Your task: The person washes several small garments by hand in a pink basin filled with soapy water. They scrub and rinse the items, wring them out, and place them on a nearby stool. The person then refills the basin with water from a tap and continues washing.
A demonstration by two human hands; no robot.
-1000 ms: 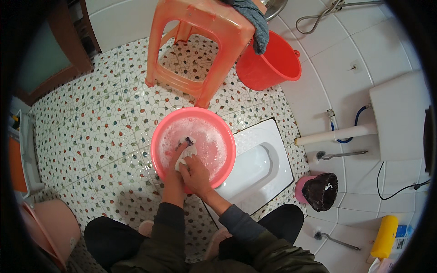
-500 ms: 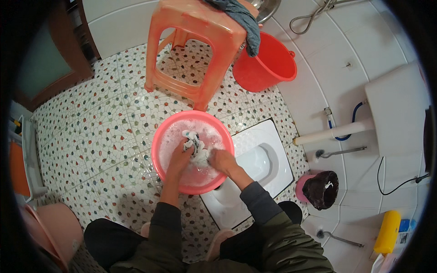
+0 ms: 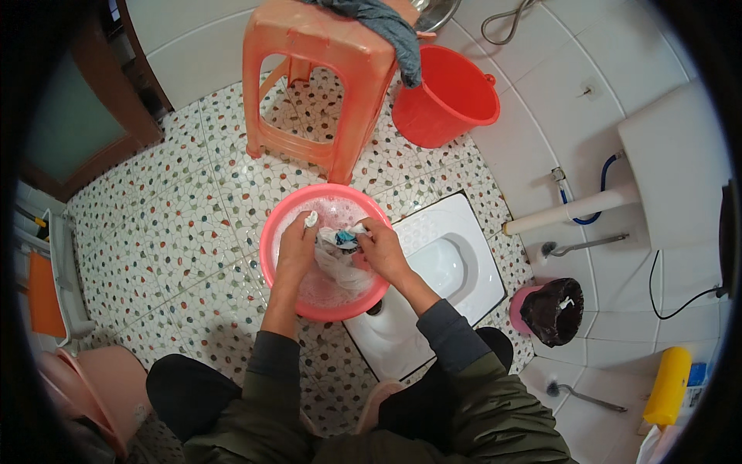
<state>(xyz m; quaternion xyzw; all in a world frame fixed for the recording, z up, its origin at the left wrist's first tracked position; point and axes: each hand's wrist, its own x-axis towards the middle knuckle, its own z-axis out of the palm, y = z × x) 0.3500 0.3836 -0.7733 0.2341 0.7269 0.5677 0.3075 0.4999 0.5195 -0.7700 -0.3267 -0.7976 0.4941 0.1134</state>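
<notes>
A round pink basin point(image 3: 272, 203) of sudsy water stands on the floor before me. Over it, a wet white garment with a blue and dark patch point(image 3: 340, 267) hangs between my two hands, its lower part drooping into the suds. My left hand point(image 3: 295, 247) pinches one white end near the basin's left side. On the other side my right hand point(image 3: 380, 249) grips the cloth close to the blue patch. Both hands are closed on the fabric. What kind of garment it is, I cannot tell.
An orange plastic stool point(image 3: 309, 31) with a grey cloth point(image 3: 379, 27) stands behind the basin, beside a red bucket point(image 3: 448, 100). The white squat toilet point(image 3: 440, 271) adjoins the basin on the right. Further right is a lined trash bin point(image 3: 550, 313); a pink bucket point(image 3: 108, 387) is at lower left.
Both hands have risen from the suds and moved apart. The bunched cloth is now spread between them, with its blue patch showing. The whole view has shifted slightly.
</notes>
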